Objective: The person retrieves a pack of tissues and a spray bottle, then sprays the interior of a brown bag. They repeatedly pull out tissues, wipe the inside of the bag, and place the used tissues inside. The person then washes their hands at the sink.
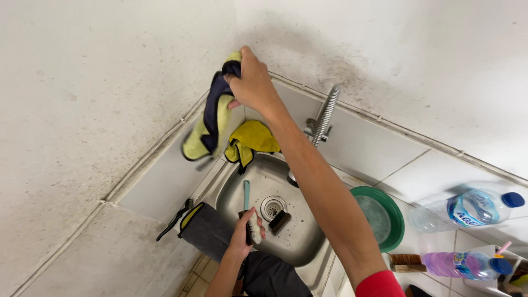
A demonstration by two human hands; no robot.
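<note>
Over the steel sink point(308, 242), right hand point(254, 82) lifts a cloth point(212, 124).

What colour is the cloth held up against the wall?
Pale yellow and dark navy, clearest in the head view: the cloth in the right hand.

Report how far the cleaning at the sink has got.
Looks done: nothing I can confirm; the round steel sink shows no running water. In hand: the right hand holds a yellow and dark blue cloth up by the wall; the left hand grips a small scrub brush over the basin. Left: another yellow cloth on the rim and a dark brush by the drain lie untouched.
</note>
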